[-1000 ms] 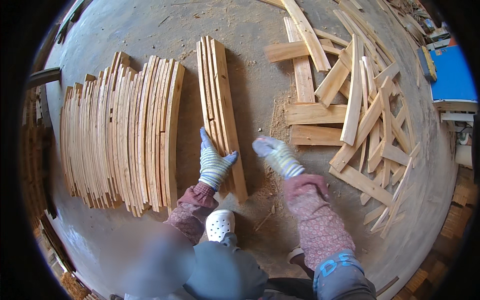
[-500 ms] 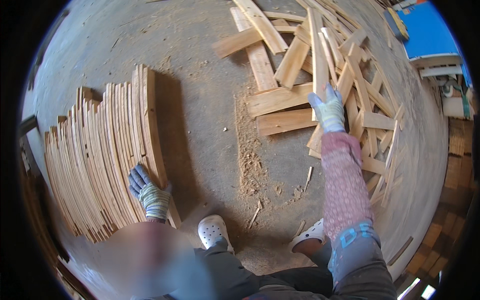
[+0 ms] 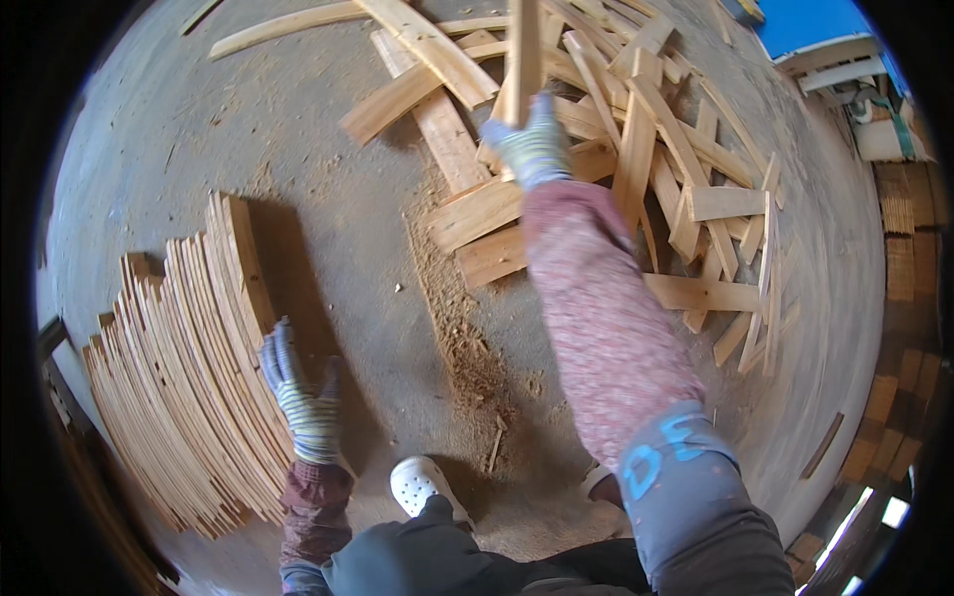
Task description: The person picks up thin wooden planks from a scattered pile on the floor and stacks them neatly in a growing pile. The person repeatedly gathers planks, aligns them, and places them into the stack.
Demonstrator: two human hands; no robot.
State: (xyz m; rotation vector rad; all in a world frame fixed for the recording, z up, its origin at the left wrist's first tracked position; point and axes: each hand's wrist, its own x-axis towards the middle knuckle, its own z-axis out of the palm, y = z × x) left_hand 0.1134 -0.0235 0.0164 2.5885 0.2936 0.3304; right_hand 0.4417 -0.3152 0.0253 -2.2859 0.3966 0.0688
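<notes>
Board (image 3: 525, 60) was pale, long and narrow, at top centre over the loose pile (image 3: 634, 164). Right hand (image 3: 534, 144) had it clasped between thumb and fingers, arm stretched well forward. Left hand (image 3: 303, 402) sat low left at the stacked row's (image 3: 194, 368) right edge, fingers straight, thumb spread wide.
</notes>
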